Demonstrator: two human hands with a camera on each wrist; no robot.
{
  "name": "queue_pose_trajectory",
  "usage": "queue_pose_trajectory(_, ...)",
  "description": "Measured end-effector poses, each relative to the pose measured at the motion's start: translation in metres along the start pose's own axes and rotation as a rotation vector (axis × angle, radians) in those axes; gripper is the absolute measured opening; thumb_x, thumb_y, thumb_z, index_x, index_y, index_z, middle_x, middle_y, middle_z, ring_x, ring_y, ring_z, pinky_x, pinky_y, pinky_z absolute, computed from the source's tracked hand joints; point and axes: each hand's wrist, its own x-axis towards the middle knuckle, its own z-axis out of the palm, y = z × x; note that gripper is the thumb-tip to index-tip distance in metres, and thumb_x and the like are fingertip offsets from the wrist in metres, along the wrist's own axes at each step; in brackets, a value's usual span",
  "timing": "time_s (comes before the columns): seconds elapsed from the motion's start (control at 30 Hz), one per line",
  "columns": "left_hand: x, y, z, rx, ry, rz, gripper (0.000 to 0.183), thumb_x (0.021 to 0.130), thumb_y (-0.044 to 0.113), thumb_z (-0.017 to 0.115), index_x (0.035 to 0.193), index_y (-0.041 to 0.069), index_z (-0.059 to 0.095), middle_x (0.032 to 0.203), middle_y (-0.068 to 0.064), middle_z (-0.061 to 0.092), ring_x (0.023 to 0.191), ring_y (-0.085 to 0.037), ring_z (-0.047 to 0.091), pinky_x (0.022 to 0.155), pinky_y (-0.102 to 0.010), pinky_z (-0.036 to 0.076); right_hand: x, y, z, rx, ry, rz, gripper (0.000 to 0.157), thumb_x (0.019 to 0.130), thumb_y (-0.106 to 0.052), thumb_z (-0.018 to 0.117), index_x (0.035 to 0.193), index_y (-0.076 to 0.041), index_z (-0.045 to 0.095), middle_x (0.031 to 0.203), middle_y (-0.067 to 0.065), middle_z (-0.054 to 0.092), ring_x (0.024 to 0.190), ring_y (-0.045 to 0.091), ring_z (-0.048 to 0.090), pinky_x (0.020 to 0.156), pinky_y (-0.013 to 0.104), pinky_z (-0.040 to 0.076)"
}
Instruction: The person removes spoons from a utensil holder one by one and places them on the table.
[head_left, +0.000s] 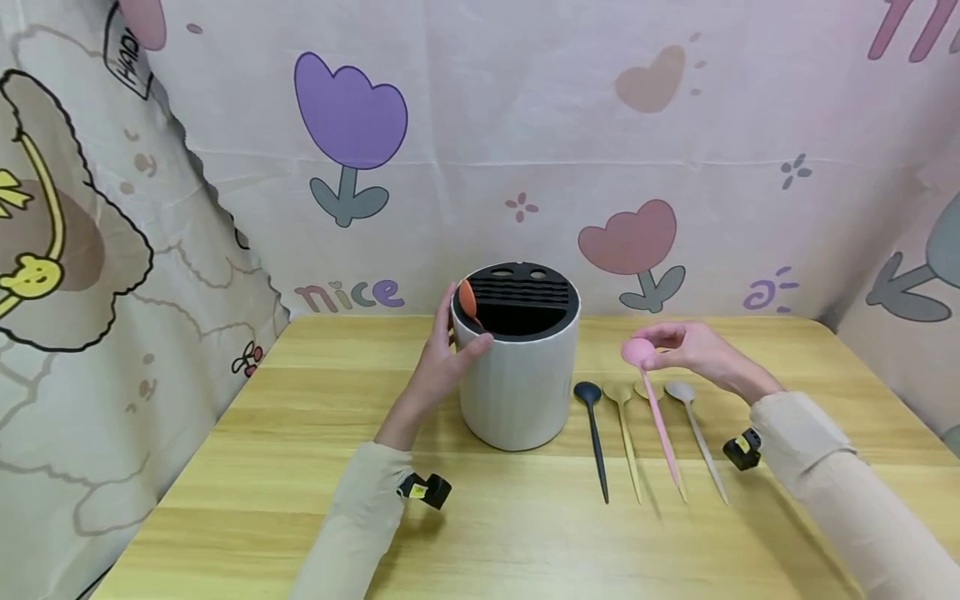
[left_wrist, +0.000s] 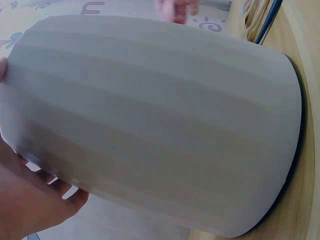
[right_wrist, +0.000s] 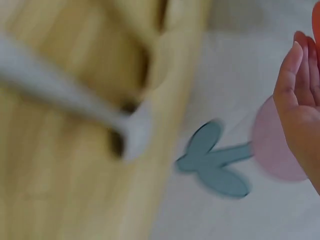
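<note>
A white ribbed utensil holder [head_left: 517,392] with a black slotted top stands upright on the table. My left hand [head_left: 442,367] grips its left side near the rim, thumb toward the front; the left wrist view shows fingers along its wall. Inside the opening leans an orange spoon [head_left: 468,300]. My right hand [head_left: 693,354] pinches a pink spoon [head_left: 660,429] by its round head, handle slanting down over the row of spoons. Whether the handle tip touches the table cannot be told.
Right of the holder lie a dark blue spoon [head_left: 596,442], a yellowish spoon [head_left: 628,437], another yellowish one partly hidden behind the pink spoon, and a grey spoon [head_left: 701,437]. A patterned curtain [head_left: 465,208] hangs behind the wooden table [head_left: 247,467].
</note>
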Motion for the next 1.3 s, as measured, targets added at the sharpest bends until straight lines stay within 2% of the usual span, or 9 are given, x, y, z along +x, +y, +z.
queue_pose_trajectory(0.23, 0.000, -0.001, -0.001, 0.000, -0.010, -0.003, 0.099, 0.081, 0.055, 0.063, 0.156, 0.025, 0.007, 0.160, -0.006, 0.012, 0.140, -0.038, 0.021, 0.107, -0.060, 0.025, -0.003, 0.041, -0.021, -0.026, -0.023, 0.054, 0.060, 0.085, -0.015, 0.073, 0.132, 0.012, 0.049, 0.123, 0.025, 0.059, 0.096, 0.010, 0.061, 0.083, 0.023, 0.048)
queue_pose_trajectory(0.53, 0.002, 0.002, -0.001, 0.020, -0.009, -0.001, 0.094, 0.082, 0.047, 0.061, 0.156, 0.024, 0.007, 0.160, -0.005, 0.013, 0.140, -0.037, 0.021, 0.107, -0.060, 0.025, -0.027, 0.075, -0.046, -0.104, -0.018, 0.089, 0.059, 0.085, -0.017, 0.073, 0.131, 0.011, 0.051, 0.120, 0.024, 0.061, 0.097, 0.007, 0.061, 0.083, 0.022, 0.047)
queue_pose_trajectory(0.7, 0.001, 0.001, -0.001, 0.011, -0.007, 0.009, 0.095, 0.082, 0.048, 0.062, 0.156, 0.023, 0.007, 0.160, -0.007, 0.013, 0.140, -0.038, 0.021, 0.108, -0.060, 0.024, -0.034, 0.089, -0.056, -0.163, -0.014, 0.124, 0.060, 0.084, -0.018, 0.074, 0.131, 0.011, 0.051, 0.122, 0.026, 0.060, 0.096, 0.003, 0.059, 0.082, 0.020, 0.046)
queue_pose_trajectory(0.9, 0.001, 0.000, -0.002, 0.009, -0.006, 0.019, 0.095, 0.082, 0.046, 0.062, 0.156, 0.022, 0.008, 0.159, -0.007, 0.013, 0.141, -0.036, 0.020, 0.109, -0.060, 0.021, -0.033, 0.101, -0.061, -0.223, -0.033, 0.173, 0.059, 0.082, -0.017, 0.076, 0.127, 0.014, 0.053, 0.122, 0.028, 0.059, 0.097, 0.007, 0.058, 0.080, 0.018, 0.047)
queue_pose_trajectory(1.17, 0.000, 0.000, -0.002, 0.012, -0.005, 0.006, 0.094, 0.083, 0.047, 0.061, 0.156, 0.023, 0.007, 0.160, -0.005, 0.013, 0.142, -0.035, 0.020, 0.109, -0.058, 0.021, -0.031, 0.102, -0.061, -0.231, -0.061, 0.195, 0.060, 0.081, -0.019, 0.078, 0.125, 0.015, 0.054, 0.119, 0.028, 0.061, 0.099, 0.017, 0.059, 0.078, 0.022, 0.050)
queue_pose_trajectory(1.3, 0.001, 0.000, -0.002, 0.015, -0.006, 0.007, 0.093, 0.083, 0.046, 0.061, 0.156, 0.023, 0.008, 0.159, -0.006, 0.014, 0.141, -0.035, 0.020, 0.109, -0.059, 0.022, -0.031, 0.101, -0.062, -0.242, -0.048, 0.196, 0.060, 0.081, -0.017, 0.078, 0.125, 0.016, 0.053, 0.118, 0.029, 0.061, 0.097, 0.016, 0.060, 0.077, 0.021, 0.050)
